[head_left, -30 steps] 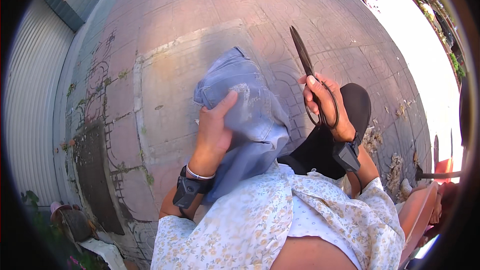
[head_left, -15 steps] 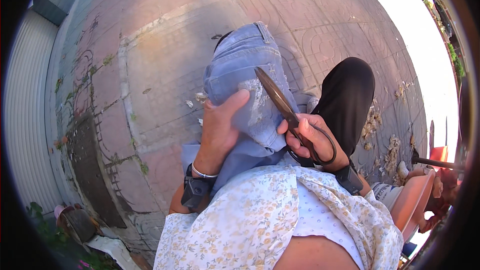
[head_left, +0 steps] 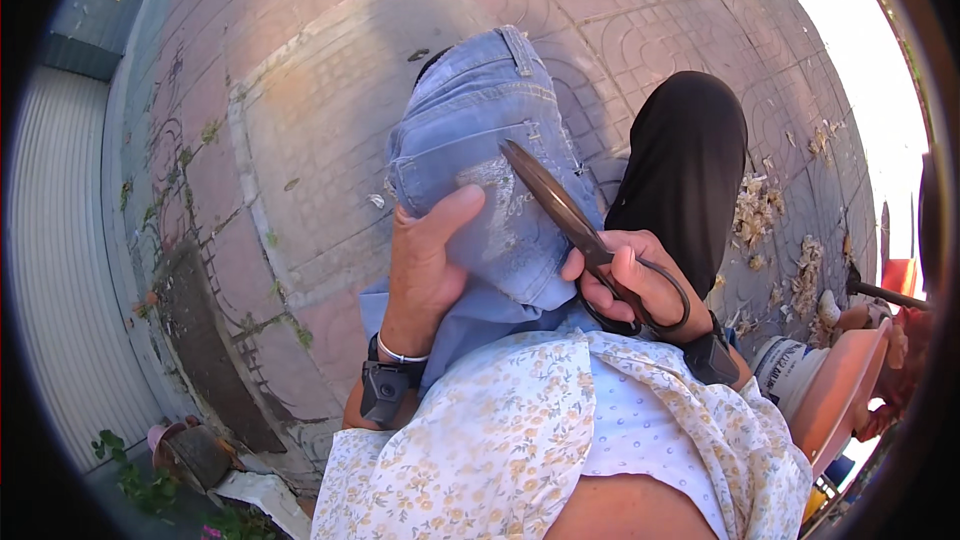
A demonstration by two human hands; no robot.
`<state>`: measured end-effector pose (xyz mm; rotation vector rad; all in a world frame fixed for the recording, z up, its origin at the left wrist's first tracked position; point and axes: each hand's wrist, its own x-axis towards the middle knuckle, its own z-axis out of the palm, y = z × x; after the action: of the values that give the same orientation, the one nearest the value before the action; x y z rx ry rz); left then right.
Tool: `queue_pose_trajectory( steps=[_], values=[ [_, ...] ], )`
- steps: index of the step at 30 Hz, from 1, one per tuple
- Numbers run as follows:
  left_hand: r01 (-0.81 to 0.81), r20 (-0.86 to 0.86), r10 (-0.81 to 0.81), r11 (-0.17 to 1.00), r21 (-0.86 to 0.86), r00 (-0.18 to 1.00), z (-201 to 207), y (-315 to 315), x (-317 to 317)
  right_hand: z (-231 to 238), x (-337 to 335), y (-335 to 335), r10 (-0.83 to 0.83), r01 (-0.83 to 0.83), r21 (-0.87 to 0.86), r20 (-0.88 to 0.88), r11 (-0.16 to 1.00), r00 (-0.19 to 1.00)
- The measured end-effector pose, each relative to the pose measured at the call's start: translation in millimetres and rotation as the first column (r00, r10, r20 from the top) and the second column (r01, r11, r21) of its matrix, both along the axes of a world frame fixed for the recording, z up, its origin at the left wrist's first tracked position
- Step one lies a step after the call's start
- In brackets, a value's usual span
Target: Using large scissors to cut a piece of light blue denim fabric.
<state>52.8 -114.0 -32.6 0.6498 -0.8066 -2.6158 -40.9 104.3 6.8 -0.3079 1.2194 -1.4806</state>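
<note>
Light blue jeans lie draped over my left knee, their pocket and waistband toward the far side. A whitish worn patch shows on the pocket. My left hand grips the denim at its left edge, thumb on top and fingers hidden beneath the cloth. In my right hand is a pair of dark, rusty scissors, with fingers around the black handle loops. The blades look closed together, and their tip points up and left over the pocket near the worn patch.
My black-clad right knee rises right of the jeans. Beyond it, pale scraps litter the paving. A white bucket and an orange basin stand at lower right. A ribbed shutter borders the left.
The view has shifted slightly. My hands keep the same holds on the jeans and the scissors, and the blades stay together over the pocket.
</note>
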Motion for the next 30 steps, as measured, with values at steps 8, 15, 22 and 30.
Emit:
queue_pose_trajectory(
  steps=[8, 15, 22, 30],
  values=[
    [-0.002, 0.004, 0.002, 1.000, 0.007, 1.000, -1, 0, -1, -7, -4, 9, 0.125, -0.125, -0.053, 0.003, 0.991, 0.992],
    [0.013, 0.004, -0.013, 1.000, -0.008, 1.000, -3, -3, 3, 2, 2, 5, 0.110, -0.110, -0.023, 0.001, 0.994, 0.994],
    [0.000, 0.015, 0.001, 1.000, -0.028, 1.000, 3, -6, 9, 11, 11, -2, 0.089, -0.088, -0.022, 0.020, 0.996, 0.996],
    [-0.022, 0.014, 0.023, 0.998, -0.065, 1.000, 4, -7, 15, 17, 17, -5, 0.092, -0.092, -0.002, 0.038, 0.996, 0.995]
  ],
)
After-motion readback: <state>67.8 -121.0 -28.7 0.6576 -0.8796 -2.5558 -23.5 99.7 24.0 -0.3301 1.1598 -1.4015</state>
